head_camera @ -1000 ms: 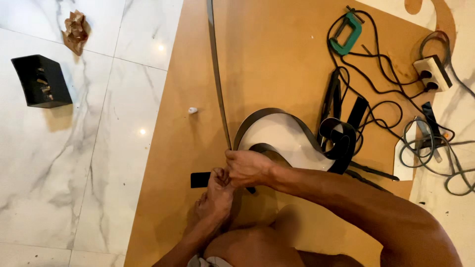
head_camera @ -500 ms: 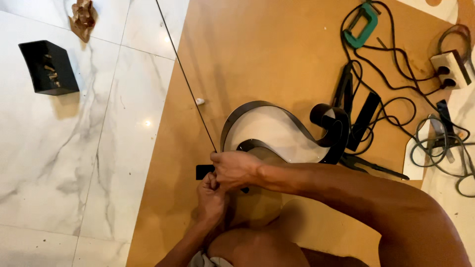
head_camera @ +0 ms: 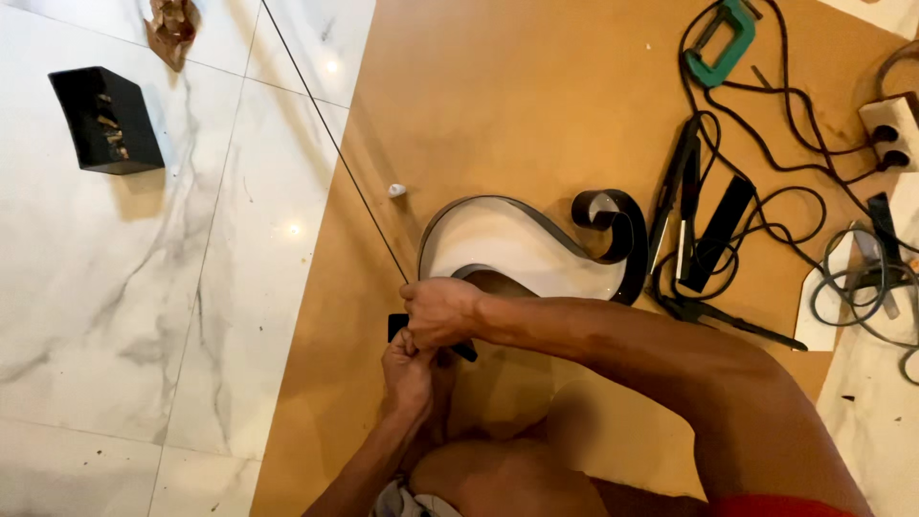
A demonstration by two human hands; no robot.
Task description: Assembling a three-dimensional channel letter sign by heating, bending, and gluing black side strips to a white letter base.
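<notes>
A long thin dark metal strip (head_camera: 330,144) runs from my hands up to the top left, seen edge-on. My right hand (head_camera: 438,311) is closed around its near end, beside the left edge of a white curved letter shape with a black rim (head_camera: 517,244) that lies on a brown board (head_camera: 536,96). My left hand (head_camera: 410,373) sits just below, fingers pinched on the same strip end and a small black piece (head_camera: 395,325). My knee is under the hands.
A black box (head_camera: 103,120) and a brown object (head_camera: 172,27) rest on the white marble floor. A small white bit (head_camera: 396,191) lies on the board. At right are a green clamp (head_camera: 725,43), black tools (head_camera: 689,220), tangled cables (head_camera: 766,144) and a power strip (head_camera: 890,129).
The strip has swung from near upright to leaning toward the top left. Both hands have stayed at its near end, and the view has shifted so the letter shape shows more fully.
</notes>
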